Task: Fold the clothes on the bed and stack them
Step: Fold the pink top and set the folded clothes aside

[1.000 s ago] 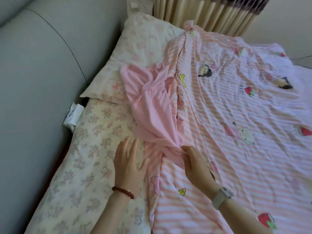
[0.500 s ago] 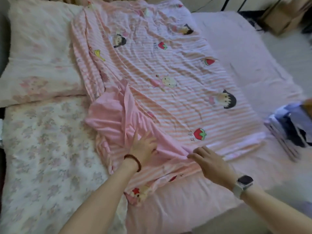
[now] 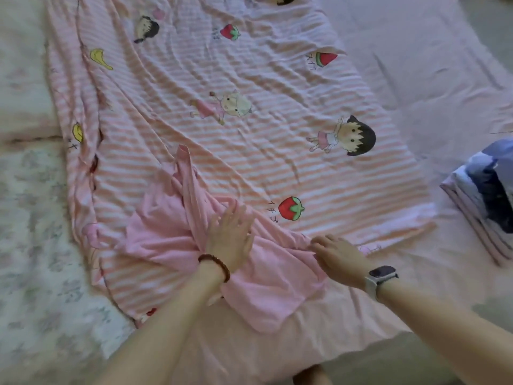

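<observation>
Pink-and-white striped cotton sheet printed with cartoon children and strawberries (image 3: 249, 151), spread wide over the bed (image 3: 416, 79) and creased in long diagonal ripples. Plain pink soft garment (image 3: 166, 234), rumpled, lying on the near end of that sheet, one narrow strip of it running up and away from the heap, its lower edge hanging onto the pale pink bed sheet (image 3: 277, 354). Left hand (image 3: 230, 240), fingers straight and slightly spread, pressed flat on the middle of the garment; dark red bead bracelet (image 3: 215, 263) on its wrist. Right hand (image 3: 337, 257), fingers curled down at the garment's right edge, seemingly pinching the fabric there, though blurred. White-strapped smartwatch with dark face (image 3: 381, 276) on the right wrist. Floral cream quilt (image 3: 33, 259) along the left side of the bed, with a pale floral pillow (image 3: 22, 79) above it. Folded stack of blue, dark and lilac cloth (image 3: 488, 195) at the right edge, well apart from the garment. Strip of floor at the bottom right, out of focus.
</observation>
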`<state>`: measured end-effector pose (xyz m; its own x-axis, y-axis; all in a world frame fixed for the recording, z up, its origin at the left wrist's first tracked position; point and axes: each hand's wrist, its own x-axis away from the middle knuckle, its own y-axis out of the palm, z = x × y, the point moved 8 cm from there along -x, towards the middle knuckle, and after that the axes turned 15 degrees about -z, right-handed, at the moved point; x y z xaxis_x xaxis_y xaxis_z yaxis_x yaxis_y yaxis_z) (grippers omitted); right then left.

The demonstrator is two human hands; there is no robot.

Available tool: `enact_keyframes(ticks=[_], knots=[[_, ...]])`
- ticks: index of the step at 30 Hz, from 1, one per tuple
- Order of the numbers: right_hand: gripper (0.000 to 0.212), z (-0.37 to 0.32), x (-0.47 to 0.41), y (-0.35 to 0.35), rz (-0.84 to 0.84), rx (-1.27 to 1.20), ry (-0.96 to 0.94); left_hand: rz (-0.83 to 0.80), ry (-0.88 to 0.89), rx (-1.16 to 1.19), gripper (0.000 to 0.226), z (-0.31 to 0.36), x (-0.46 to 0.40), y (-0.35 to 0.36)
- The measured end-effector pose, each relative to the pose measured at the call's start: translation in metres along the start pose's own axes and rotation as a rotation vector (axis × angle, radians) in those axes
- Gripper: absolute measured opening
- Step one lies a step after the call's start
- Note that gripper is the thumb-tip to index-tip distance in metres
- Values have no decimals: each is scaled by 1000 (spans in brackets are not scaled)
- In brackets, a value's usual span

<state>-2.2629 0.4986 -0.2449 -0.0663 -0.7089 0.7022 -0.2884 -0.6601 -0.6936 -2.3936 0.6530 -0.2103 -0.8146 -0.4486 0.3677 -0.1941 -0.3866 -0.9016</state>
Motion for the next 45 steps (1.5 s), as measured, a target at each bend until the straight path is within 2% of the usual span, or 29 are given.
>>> enact_keyframes(ticks=[3, 6, 9, 11, 12, 14, 15, 16, 18, 19, 20, 23, 25, 27, 28, 30, 32, 34, 37, 40, 41, 42, 44, 45], knots=[[39, -8, -55, -23, 150, -320, -10, -263, -255, -179, 51, -47, -38, 18], [29, -13, -87, -20, 120, -545, 82, -342, -355, -331, 48, -67, -16, 30], [11, -18, -87, 2, 73, -599, 97, -327, -508, -234, 42, -62, 36, 43], [12, -26, -72, 14, 71, -626, -9, -422, -604, -147, 36, -47, 69, 56], [13, -31, -60, 13, 137, -589, -98, -496, -626, -91, 36, -37, 82, 64], [23, -40, -32, 12, 249, -423, -288, -552, -601, 5, 38, -17, 96, 76], [29, -43, -21, 15, 253, -357, -357, -516, -564, 58, 37, -7, 95, 74], [31, -44, -13, 22, 239, -314, -400, -429, -486, 104, 34, 3, 91, 62], [28, -40, -3, 32, 249, -290, -443, -118, -243, 172, 25, 24, 73, 27], [26, -38, -3, 35, 223, -307, -435, 34, -144, 135, 25, 30, 64, 12], [25, -37, -5, 36, 199, -322, -412, 77, -107, 63, 27, 32, 52, 3], [40, -43, -25, 33, 118, -420, -338, -263, -245, -25, 42, 4, 13, 28], [39, -53, -37, 23, 91, -683, -313, -429, -320, -20, 44, -19, 2, 46], [33, -58, -49, 19, 53, -949, -230, -523, -396, 85, 42, -36, 2, 57], [38, -60, -54, 22, -1, -1021, -175, -551, -429, 121, 39, -43, 5, 60], [32, -65, -58, 23, -76, -1001, -171, -588, -443, 109, 34, -51, 14, 65], [16, -63, -51, 15, -37, -1022, -222, -640, -405, 72, 37, -50, 29, 72], [9, -46, -39, 8, 59, -1084, -197, -625, -379, 99, 38, -47, 46, 78], [9, -10, -11, -2, 269, -1103, -84, -496, -298, 74, 31, -32, 60, 71], [9, 16, 19, -10, 411, -1119, 6, -156, -44, 4, 6, 3, 63, 29], [10, 22, 30, -15, 457, -1132, 25, -65, 23, 49, 2, 10, 66, 14], [11, 28, 41, -22, 505, -1133, 43, -7, 52, 123, 8, 14, 67, 1], [12, 39, 61, -39, 585, -1104, 68, -88, 25, 358, 20, 14, 62, -13], [12, 43, 69, -49, 612, -1090, 70, -174, -7, 457, 19, 13, 59, -15]])
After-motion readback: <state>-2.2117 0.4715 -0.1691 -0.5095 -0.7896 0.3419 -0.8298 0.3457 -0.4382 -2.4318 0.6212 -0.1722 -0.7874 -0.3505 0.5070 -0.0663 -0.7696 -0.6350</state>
